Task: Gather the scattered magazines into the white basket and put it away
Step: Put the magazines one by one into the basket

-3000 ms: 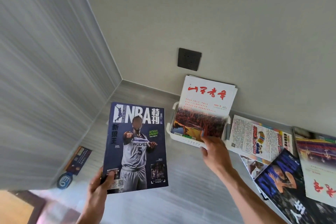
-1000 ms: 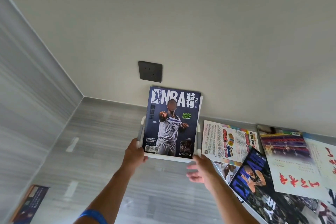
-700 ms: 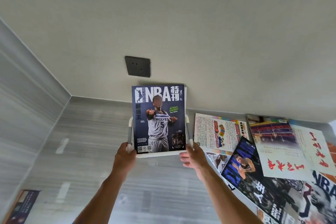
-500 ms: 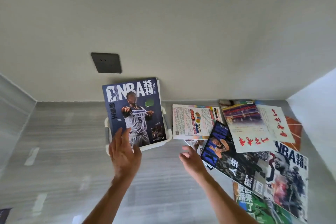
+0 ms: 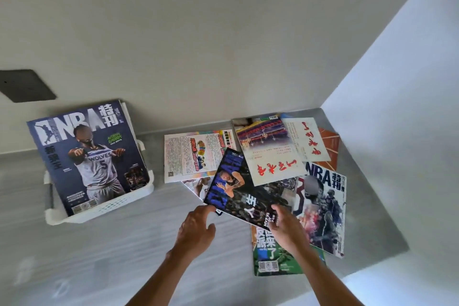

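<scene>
The white basket (image 5: pixel 111 204) stands at the left on the grey surface, with a navy NBA magazine (image 5: pixel 94 156) leaning upright in it. To its right lie several scattered magazines, overlapping. A dark blue magazine (image 5: pixel 233 186) lies on top, tilted. My left hand (image 5: pixel 196 230) touches its lower left corner with a fingertip. My right hand (image 5: pixel 288 230) pinches its lower edge. Around it lie a white text-covered magazine (image 5: pixel 193 156), one with red calligraphy (image 5: pixel 270 154), another NBA issue (image 5: pixel 323 206) and a green one (image 5: pixel 270 253) partly under my right hand.
A dark socket plate (image 5: pixel 24 85) sits on the back wall above the basket. A white side panel (image 5: pixel 397 131) closes the surface on the right, right behind the magazine pile. Bare grey surface (image 5: pixel 99 256) lies in front of the basket.
Both hands let go of the navy NBA magazine, now standing in the basket, and moved right to the pile. They now reach the dark blue magazine. The view swung right.
</scene>
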